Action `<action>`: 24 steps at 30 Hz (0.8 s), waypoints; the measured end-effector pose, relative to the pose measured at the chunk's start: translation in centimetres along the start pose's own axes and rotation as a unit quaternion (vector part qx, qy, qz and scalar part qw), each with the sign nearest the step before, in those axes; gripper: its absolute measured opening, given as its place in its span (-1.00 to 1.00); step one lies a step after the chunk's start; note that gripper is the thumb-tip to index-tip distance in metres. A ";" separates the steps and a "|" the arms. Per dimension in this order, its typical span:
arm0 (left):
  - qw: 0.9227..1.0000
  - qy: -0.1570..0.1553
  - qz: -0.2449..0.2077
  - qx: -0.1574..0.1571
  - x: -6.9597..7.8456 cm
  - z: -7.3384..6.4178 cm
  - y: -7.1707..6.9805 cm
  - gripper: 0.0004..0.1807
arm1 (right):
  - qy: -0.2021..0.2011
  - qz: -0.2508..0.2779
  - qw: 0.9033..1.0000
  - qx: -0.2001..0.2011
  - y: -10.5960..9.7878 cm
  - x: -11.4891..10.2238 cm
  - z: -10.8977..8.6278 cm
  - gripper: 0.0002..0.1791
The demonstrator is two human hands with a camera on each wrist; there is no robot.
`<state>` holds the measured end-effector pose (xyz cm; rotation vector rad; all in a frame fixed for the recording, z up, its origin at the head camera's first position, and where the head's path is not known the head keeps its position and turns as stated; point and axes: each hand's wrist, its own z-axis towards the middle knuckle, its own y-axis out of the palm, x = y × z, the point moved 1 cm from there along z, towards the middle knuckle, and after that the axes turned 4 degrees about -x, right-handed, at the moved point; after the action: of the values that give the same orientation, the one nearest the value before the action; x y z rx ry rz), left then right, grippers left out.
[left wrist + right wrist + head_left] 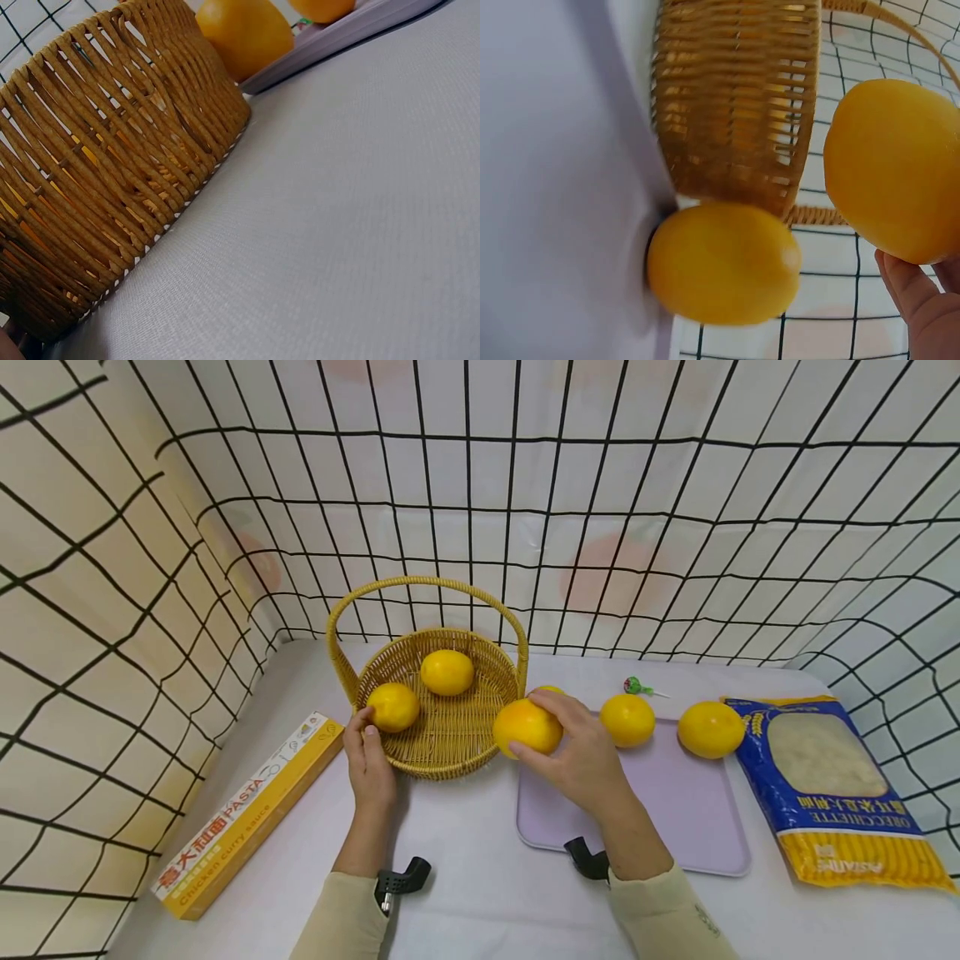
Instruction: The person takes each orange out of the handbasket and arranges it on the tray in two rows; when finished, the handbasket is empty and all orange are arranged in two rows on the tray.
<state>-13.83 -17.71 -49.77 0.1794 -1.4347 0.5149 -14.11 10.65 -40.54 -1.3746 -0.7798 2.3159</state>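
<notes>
My right hand (581, 756) grips a yellow-orange citrus fruit (527, 728), held up by the right rim of a wicker basket (442, 764). In the right wrist view this fruit (896, 171) is above the tray, its far side and most of the fingers hidden. The left hand (372, 777) holds the basket's left rim, its fingertips near one fruit (393, 707) inside. A second fruit (447, 672) lies farther back in the basket. On the lilac tray (697, 810), two more fruits (627, 720) sit at the back, and another (724, 264) is partly hidden behind my right hand.
A long pasta box (247, 818) lies left of the basket. To the right of the tray is a blue and yellow orecchiette bag (832, 785). Behind the tray lies a green-wrapped lollipop (637, 686). Black wire mesh (468, 510) borders the table; the basket handle (427, 581) arches upward.
</notes>
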 end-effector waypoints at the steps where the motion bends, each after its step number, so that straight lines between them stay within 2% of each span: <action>1: 1.000 0.000 0.000 0.000 0.0 0.0 0.0 -0.55 | 0.005 -0.003 1.000 -0.002 -0.2 0.2 -0.2 -0.29; 14: 1.000 0.001 -0.003 0.001 0.1 0.0 0.1 -0.56 | 0.016 -0.065 0.997 -0.026 -1.5 1.8 -2.0 -0.29; 19: 1.000 -0.001 -0.001 -0.003 0.1 0.0 0.2 -0.56 | 0.046 -0.073 0.993 -0.080 -1.8 2.2 -2.6 -0.30; 24: 1.000 -0.006 0.006 -0.001 0.2 -0.1 0.1 -0.54 | 0.083 -0.058 0.984 -0.150 -1.9 2.4 -3.2 -0.30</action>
<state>-13.81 -17.55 -49.59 0.1737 -1.4484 0.5229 -12.43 14.33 -42.28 -1.5741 -1.1575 2.0258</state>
